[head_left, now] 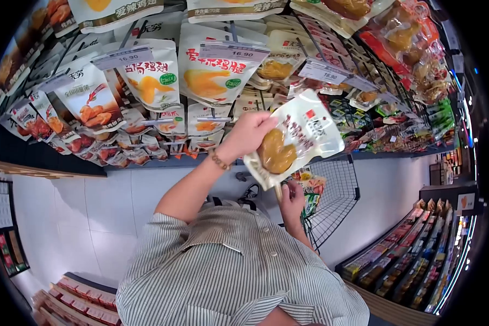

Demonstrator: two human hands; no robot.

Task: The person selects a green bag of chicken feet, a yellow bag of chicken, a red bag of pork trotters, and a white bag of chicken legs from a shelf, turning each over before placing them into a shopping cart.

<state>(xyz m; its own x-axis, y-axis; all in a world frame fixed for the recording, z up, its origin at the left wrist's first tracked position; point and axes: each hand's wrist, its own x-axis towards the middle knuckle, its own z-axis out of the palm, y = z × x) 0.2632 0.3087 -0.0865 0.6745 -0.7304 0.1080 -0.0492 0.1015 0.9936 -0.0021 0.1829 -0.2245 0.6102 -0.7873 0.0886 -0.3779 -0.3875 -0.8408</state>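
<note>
My left hand (246,133), with a beaded bracelet at the wrist, grips the left edge of a pale snack pouch (303,133). The pouch is tilted, and brown meat pieces show through its clear window. Just below it, my right hand (292,201) is closed around what looks like the handle of the shopping cart (331,201). Part of that handle is hidden by the pouch and my fingers. Several colourful packages (313,191) lie in the wire cart beside my right hand.
Hanging meat snack pouches (212,73) fill the rack in front, with price tags (234,52) on its hooks. Red-edged packs (399,32) hang at upper right. A sloped display (407,252) stands at lower right, another shelf (81,296) at lower left. Pale tiles (111,212) cover the floor.
</note>
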